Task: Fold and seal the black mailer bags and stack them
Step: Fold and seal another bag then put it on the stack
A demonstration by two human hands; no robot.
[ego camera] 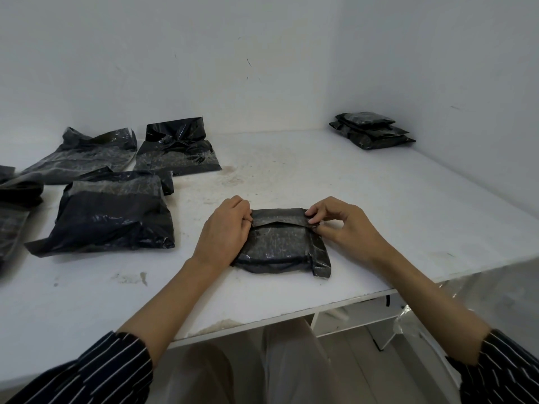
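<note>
Mailer bag point(278, 243) sits near the desk point(320, 182) front edge, centre, folded down small with the flap point(278, 218) turned over its far edge. Left hand point(224, 231) lies flat on the bag's left side, fingers curled onto the flap's left end. Right hand point(341, 224) pinches the flap's right end between thumb and fingertips, grip nearly closed on the film. Can't tell if the adhesive is bonded yet.

Handling, my read: thin poly film, light, slick, creases easily, springs back unless pinned. Contents look soft and flat, so the pack compresses. Best hold is at the flap corners, press along the seam from one end to the other; keep a palm on the body so it doesn't slide.

Finished stack point(372, 131) is far right by the wall, three sealed packs. Unfolded bags point(113, 217) lie spread out on the left, well apart from the work.
</note>
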